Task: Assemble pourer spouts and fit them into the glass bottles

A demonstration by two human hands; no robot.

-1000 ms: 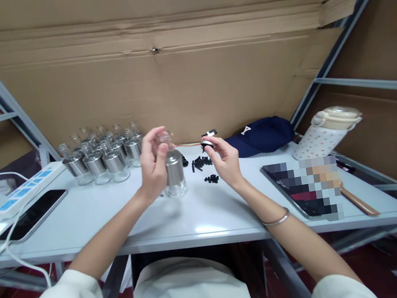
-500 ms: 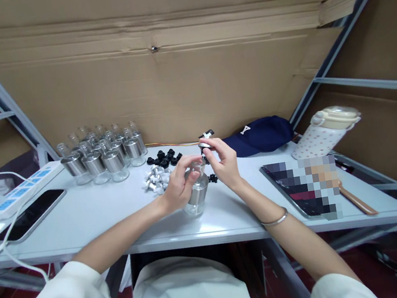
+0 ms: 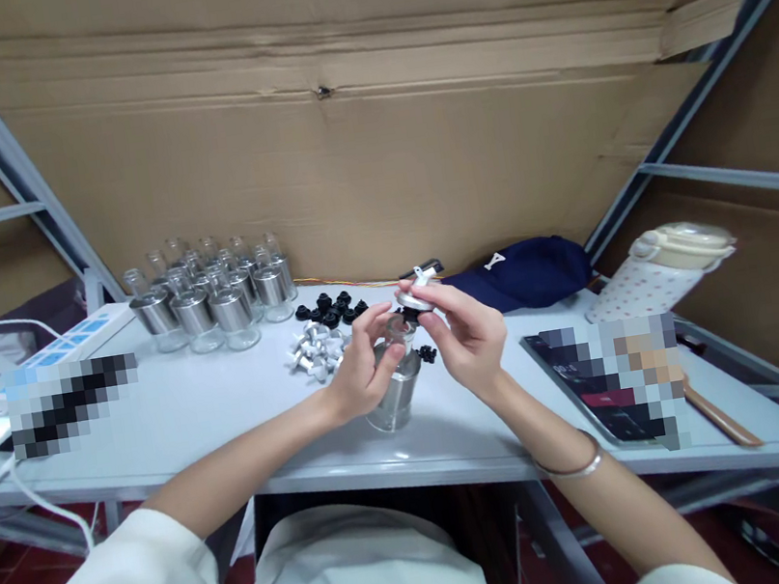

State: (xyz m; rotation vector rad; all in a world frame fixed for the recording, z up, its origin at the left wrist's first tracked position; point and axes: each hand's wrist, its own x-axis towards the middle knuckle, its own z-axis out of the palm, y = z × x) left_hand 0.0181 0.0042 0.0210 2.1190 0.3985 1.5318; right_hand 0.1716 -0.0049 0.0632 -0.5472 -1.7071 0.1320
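A glass bottle point(image 3: 393, 404) with a brushed-metal band stands near the front of the table, leaning slightly right. My left hand point(image 3: 362, 374) is closed around its neck and shoulder. Between the thumb and fingers of my right hand point(image 3: 473, 333) is a silver pourer top point(image 3: 415, 300) with a black stopper beneath it. That stopper is right at the bottle's mouth; whether it has entered the neck I cannot tell. Behind my left hand lie a pile of silver pourer parts point(image 3: 313, 350) and a pile of black stoppers point(image 3: 328, 311). Small black pieces point(image 3: 428, 353) lie just right of the bottle.
Several similar bottles point(image 3: 231, 311) stand grouped at the back left. A power strip point(image 3: 85, 337) with white cables lies at the left edge. On the right are a navy cap point(image 3: 533, 271), a dotted flask point(image 3: 640, 279), a tablet-like device point(image 3: 566, 368) and a wooden-handled tool point(image 3: 718, 409).
My right hand has lowered the pourer top toward the bottle's mouth. The bottle now leans a little to the right in my left hand. The whole view has shifted slightly.
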